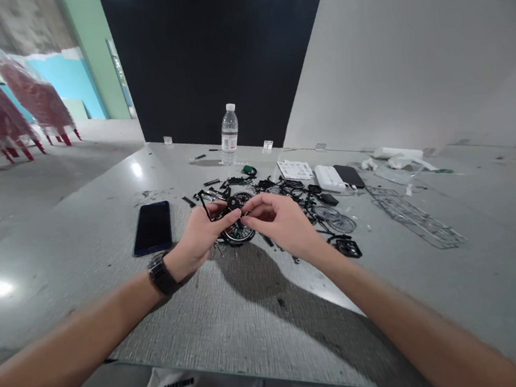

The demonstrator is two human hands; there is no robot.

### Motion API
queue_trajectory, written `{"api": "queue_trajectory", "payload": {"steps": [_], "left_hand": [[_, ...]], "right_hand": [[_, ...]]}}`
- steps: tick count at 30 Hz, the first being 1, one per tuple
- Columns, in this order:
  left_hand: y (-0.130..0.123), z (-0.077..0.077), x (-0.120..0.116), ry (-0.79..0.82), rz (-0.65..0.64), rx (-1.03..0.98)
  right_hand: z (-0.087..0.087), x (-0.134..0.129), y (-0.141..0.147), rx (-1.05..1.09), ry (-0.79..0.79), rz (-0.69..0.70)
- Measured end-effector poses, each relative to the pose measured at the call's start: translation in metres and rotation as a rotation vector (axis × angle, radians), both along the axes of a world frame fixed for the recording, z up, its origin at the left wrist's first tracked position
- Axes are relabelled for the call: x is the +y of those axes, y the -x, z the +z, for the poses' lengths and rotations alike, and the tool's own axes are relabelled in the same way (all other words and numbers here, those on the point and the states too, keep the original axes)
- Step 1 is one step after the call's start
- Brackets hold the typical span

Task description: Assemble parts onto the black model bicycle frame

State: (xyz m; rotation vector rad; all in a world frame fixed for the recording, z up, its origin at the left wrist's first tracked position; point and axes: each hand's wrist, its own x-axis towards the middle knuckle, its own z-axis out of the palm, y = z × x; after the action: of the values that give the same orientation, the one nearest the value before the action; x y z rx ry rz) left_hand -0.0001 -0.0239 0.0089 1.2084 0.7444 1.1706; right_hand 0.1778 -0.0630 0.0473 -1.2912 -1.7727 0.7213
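Note:
My left hand (203, 232), with a dark watch on the wrist, is closed on a small black model bicycle (235, 203). A spoked wheel (239, 233) with a pale rim hangs on its lower side. From the right, my right hand (281, 215) pinches with thumb and fingertips at the wheel's upper part; what lies between the fingertips is too small to make out. The two hands almost meet over the model, and the fingers hide part of it. Around them lie loose black parts (297, 184) and a spoked wheel piece (335, 219).
Left of my hands lies a phone (152, 228). A water bottle (230, 136) stands behind the parts. Further right are a printed sheet (295, 170), a white box (329, 178), a black flat object (349, 176) and an open parts frame (412, 216). The table's near edge (241, 372) is above my lap.

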Motion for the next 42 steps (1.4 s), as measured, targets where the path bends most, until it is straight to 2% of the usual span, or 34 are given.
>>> {"api": "queue_trajectory", "payload": {"steps": [8,20,28,42], "left_hand": [[0.000,0.002,-0.002,0.024,0.003,-0.003],[0.003,0.004,0.001,0.120,0.047,-0.086],[0.003,0.005,0.000,0.143,0.028,-0.090],[0.004,0.005,0.000,0.145,0.011,-0.099]], "right_hand": [[-0.001,-0.001,0.001,0.004,-0.029,0.017],[-0.017,-0.001,0.008,-0.273,-0.367,-0.054],[-0.018,-0.004,0.009,-0.266,-0.403,-0.052],[-0.019,-0.003,0.008,-0.269,-0.355,-0.057]]}}
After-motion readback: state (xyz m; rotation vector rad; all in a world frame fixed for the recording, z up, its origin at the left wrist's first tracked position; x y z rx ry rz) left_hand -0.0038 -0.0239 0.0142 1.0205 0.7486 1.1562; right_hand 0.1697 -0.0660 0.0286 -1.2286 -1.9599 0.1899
